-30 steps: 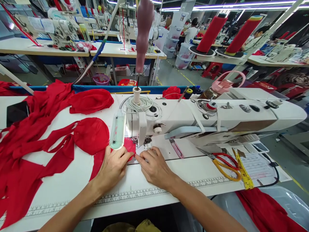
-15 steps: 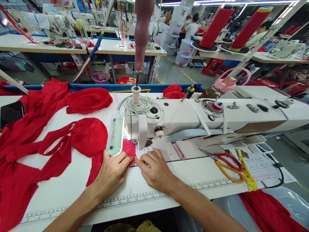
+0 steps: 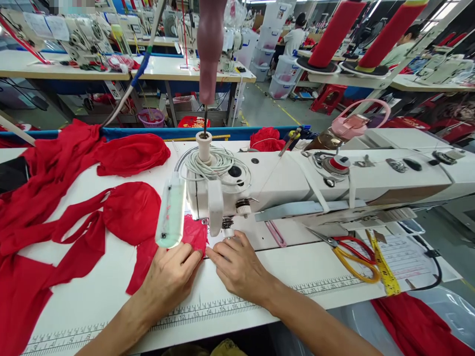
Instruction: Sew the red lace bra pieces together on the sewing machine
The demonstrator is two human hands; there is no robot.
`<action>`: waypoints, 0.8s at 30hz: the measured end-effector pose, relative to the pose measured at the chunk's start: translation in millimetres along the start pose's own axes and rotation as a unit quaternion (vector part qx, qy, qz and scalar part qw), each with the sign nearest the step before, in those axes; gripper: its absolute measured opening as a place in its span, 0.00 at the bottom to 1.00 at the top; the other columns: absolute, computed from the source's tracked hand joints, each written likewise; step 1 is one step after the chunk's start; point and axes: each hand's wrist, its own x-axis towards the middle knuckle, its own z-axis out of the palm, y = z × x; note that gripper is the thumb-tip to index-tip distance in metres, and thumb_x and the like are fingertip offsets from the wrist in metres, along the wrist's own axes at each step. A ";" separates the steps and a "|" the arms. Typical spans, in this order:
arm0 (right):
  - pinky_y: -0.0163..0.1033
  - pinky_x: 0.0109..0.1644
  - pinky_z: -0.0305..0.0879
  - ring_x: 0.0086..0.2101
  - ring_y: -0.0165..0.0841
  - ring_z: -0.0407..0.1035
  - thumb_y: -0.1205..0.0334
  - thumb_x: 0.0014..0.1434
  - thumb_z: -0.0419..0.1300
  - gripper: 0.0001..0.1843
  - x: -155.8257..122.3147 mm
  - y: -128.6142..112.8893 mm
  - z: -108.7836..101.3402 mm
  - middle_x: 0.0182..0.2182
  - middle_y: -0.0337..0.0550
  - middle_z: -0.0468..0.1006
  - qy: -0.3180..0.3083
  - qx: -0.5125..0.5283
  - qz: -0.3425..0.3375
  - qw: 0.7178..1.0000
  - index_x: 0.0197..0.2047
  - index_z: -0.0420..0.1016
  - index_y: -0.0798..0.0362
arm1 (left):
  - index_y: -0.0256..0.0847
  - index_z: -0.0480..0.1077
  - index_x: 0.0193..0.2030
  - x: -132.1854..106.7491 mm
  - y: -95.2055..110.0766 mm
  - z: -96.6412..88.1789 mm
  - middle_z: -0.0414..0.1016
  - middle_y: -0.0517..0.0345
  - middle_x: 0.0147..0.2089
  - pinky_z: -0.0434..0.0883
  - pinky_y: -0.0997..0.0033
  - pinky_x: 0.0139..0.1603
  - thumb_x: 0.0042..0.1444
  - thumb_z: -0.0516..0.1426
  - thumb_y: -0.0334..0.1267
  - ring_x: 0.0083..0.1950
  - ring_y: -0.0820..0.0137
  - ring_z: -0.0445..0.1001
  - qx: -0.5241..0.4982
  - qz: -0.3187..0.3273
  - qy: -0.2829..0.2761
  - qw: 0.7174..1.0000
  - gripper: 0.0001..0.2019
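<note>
My left hand (image 3: 168, 277) lies flat on a piece of red fabric (image 3: 129, 212), its fingers pressing the fabric's edge just in front of the presser foot (image 3: 227, 228) of the white sewing machine (image 3: 304, 185). Beside it, my right hand (image 3: 237, 264) rests on the table, fingertips pinched at the same fabric edge close to the needle. A pale green lamp (image 3: 171, 213) hangs over the fabric and hides part of it.
More red fabric (image 3: 55, 163) is piled at the left. Scissors with red and yellow handles (image 3: 347, 249) and a yellow tape measure (image 3: 384, 267) lie at the right. Two red thread cones (image 3: 336, 29) stand behind. A pink kettle (image 3: 352, 123) sits beyond the machine.
Both hands have slid slightly toward me with the fabric edge; the view has shifted a little. Otherwise the scene is the same.
</note>
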 end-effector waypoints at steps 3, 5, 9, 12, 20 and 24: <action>0.50 0.54 0.52 0.37 0.36 0.62 0.73 0.61 0.54 0.16 -0.3 0.4 0.0 0.36 0.42 0.74 -0.002 0.008 0.001 1.000 0.52 0.71 0.57 | 0.38 0.70 0.41 0.1 -1.0 -0.6 0.70 0.58 0.30 0.68 0.55 0.52 0.63 0.49 0.23 0.32 0.68 0.69 -0.009 -0.007 0.009 1.000 0.11; 0.50 0.54 0.52 0.37 0.36 0.62 0.73 0.62 0.53 0.16 -0.5 0.9 0.3 0.36 0.43 0.74 0.001 0.010 0.001 1.000 0.52 0.71 0.58 | 0.37 0.69 0.44 0.8 -2.4 -1.8 0.71 0.58 0.31 0.69 0.61 0.46 0.65 0.49 0.24 0.31 0.68 0.69 -0.027 -0.026 0.025 0.999 0.10; 0.50 0.54 0.53 0.37 0.36 0.62 0.73 0.62 0.53 0.16 -0.7 0.7 0.4 0.36 0.44 0.74 0.001 0.009 0.001 1.000 0.53 0.71 0.58 | 0.38 0.69 0.48 1.6 -4.3 -2.1 0.72 0.60 0.29 0.66 0.65 0.39 0.67 0.52 0.27 0.27 0.70 0.66 -0.041 -0.038 0.036 0.998 0.08; 0.50 0.55 0.52 0.37 0.36 0.62 0.73 0.63 0.52 0.15 -0.5 -0.5 -0.5 0.35 0.43 0.74 -0.005 0.009 0.007 1.000 0.51 0.72 0.58 | 0.37 0.69 0.49 0.7 -4.1 0.1 0.73 0.60 0.29 0.66 0.64 0.41 0.68 0.52 0.29 0.25 0.72 0.64 -0.044 -0.022 0.025 0.998 0.08; 0.51 0.55 0.53 0.36 0.36 0.62 0.72 0.65 0.51 0.15 -0.8 -3.1 -1.1 0.35 0.43 0.75 -0.003 0.002 0.014 1.000 0.52 0.72 0.58 | 0.37 0.69 0.48 -2.9 -5.7 5.4 0.69 0.64 0.26 0.66 0.60 0.46 0.63 0.51 0.21 0.24 0.73 0.63 -0.017 0.010 0.033 0.999 0.13; 0.51 0.55 0.54 0.37 0.36 0.64 0.72 0.64 0.52 0.15 -1.1 -3.6 -1.2 0.35 0.44 0.75 -0.001 0.002 0.016 1.000 0.52 0.72 0.57 | 0.37 0.69 0.46 -2.2 -3.9 4.5 0.71 0.63 0.28 0.64 0.56 0.49 0.61 0.50 0.20 0.26 0.73 0.67 -0.008 0.006 0.035 0.999 0.13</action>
